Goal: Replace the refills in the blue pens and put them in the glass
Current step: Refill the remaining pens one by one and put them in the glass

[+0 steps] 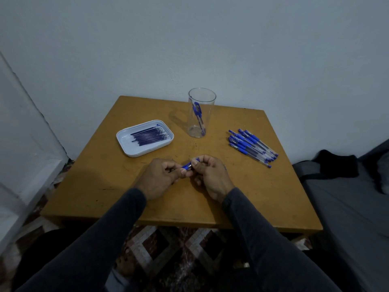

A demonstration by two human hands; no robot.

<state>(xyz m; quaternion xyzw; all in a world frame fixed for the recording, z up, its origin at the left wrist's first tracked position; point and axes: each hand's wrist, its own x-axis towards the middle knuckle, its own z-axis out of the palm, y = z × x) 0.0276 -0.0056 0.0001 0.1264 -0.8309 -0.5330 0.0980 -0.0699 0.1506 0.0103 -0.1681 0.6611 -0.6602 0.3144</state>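
Blue pen (190,165) sits between both my hands, over the near middle of the table (105,175), only a short blue stretch with a metallic bit showing in the gap. Left hand (162,178) pinches one end, thumb and curled fingers (183,171) clamped on it; right hand (208,175) pinches the other end the same way, fingertips of the two hands nearly touching. I judge the pen light, stiff plastic, smooth barrel likely slippery, rubbery grip section the better hold; thin refill inside probably bends if forced. Looks like a twist at the tip joint, though I cannot tell whether it is being opened or closed up. Beyond the fingers, well apart: glass (201,112) upright straight ahead, one finished pen (199,114) leaning inside. Ahead and left of the left fingers, white tray (126,144) holding loose refills (149,134). Ahead and right of the right fingers, pile of pens (251,145) lying on the table, waiting. Most of the job still to do, by my count.
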